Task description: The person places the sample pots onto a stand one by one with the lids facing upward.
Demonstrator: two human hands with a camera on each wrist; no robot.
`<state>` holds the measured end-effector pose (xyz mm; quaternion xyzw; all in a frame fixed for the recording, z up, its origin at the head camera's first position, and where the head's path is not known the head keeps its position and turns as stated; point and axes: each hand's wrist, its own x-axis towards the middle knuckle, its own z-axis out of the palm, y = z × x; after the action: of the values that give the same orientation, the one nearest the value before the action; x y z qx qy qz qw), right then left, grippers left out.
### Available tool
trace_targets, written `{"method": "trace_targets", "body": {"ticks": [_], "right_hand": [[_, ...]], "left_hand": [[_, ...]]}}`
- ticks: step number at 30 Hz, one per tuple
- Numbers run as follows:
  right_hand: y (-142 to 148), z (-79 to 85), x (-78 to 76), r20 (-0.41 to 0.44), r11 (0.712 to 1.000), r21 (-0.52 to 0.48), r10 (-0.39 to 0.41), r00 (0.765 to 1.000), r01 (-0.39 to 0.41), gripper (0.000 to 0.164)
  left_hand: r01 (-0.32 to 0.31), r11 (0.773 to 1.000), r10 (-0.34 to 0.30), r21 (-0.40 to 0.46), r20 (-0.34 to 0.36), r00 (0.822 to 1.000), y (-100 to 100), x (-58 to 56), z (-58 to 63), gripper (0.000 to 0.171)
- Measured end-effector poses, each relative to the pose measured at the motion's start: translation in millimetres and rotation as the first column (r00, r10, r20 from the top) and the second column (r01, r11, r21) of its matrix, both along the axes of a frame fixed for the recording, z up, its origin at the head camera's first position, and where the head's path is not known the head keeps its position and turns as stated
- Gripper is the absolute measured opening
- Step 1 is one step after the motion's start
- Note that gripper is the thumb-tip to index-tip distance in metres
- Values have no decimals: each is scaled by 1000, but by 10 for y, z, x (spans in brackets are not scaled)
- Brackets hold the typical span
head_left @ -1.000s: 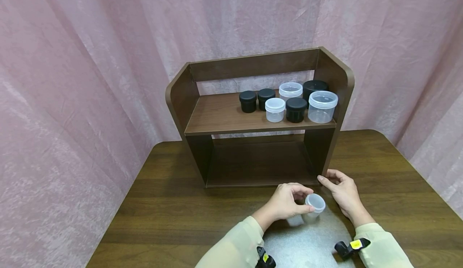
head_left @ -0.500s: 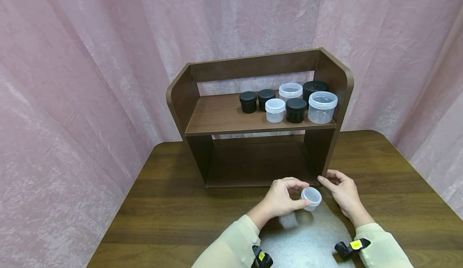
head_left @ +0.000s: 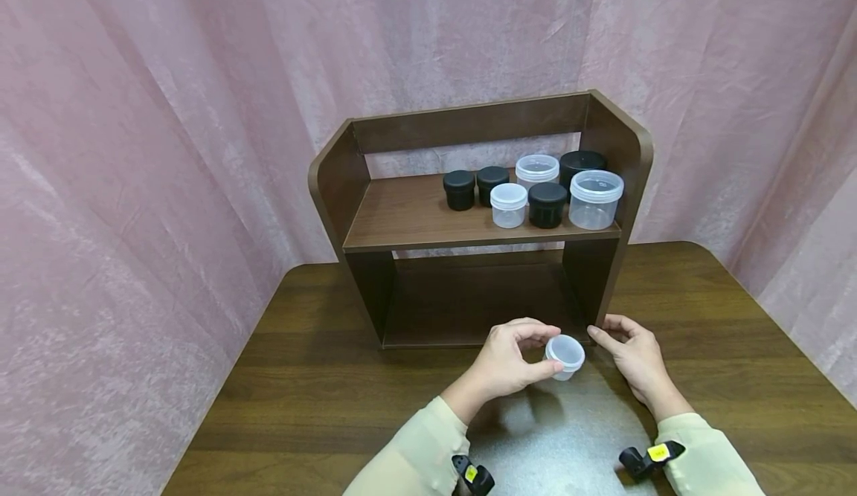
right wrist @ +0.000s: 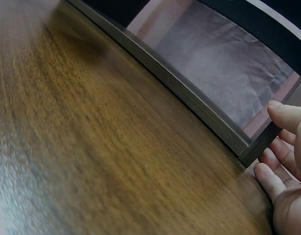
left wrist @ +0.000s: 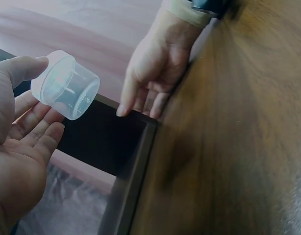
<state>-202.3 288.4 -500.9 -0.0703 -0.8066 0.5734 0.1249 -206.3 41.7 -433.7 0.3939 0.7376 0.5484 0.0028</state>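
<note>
My left hand (head_left: 505,360) pinches a small clear plastic jar (head_left: 565,355) with a whitish lid, thumb on the near side and fingers on the far side. The jar is held up off the table, in front of the lower shelf opening. In the left wrist view the jar (left wrist: 74,90) appears tilted, with the thumb at its lid. My right hand (head_left: 637,362) grips the lower front corner of the brown two-tier shelf's (head_left: 402,217) right side. The right wrist view has its thumb in front of the side panel (right wrist: 261,147) and the fingers on the outer side.
On the upper tier, toward the right, stand several lidded jars: black jars such as a small one (head_left: 459,191), a small clear jar (head_left: 509,207) and a large clear jar (head_left: 594,202). The wooden table (head_left: 288,407) reaches back to a pink curtain (head_left: 201,109).
My left hand has lifted the clear jar off the table and carried it leftward and closer to the shelf. The right hand stays at the shelf corner.
</note>
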Motion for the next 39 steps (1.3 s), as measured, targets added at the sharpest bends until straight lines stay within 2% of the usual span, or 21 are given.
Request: {"method": "trace_targets", "body": {"ticks": [16,22,26,29,39], "right_hand": [[-8,7,0,5,1000,2,2,1000,-2,49],[-12,14,9,6,1000,-1,2,1000,-2,49],[-9,18,16,6,1000,-2,-2,1000,2,49],[-10,14,15,1,1000,-4,-2,1000,2,49],[-10,14,17,0,1000,5,3,1000,-3,49]], "left_hand": [[-16,998,20,58,-71,997,-234,116,281,37],[-11,996,19,91,-81,997,-348,267,556,35],[10,992,-4,129,-43,999,-420,347,704,34],[21,987,-15,157,-35,999,-460,373,756,34],[33,976,-14,213,-94,995,-574,426,910,35]]}}
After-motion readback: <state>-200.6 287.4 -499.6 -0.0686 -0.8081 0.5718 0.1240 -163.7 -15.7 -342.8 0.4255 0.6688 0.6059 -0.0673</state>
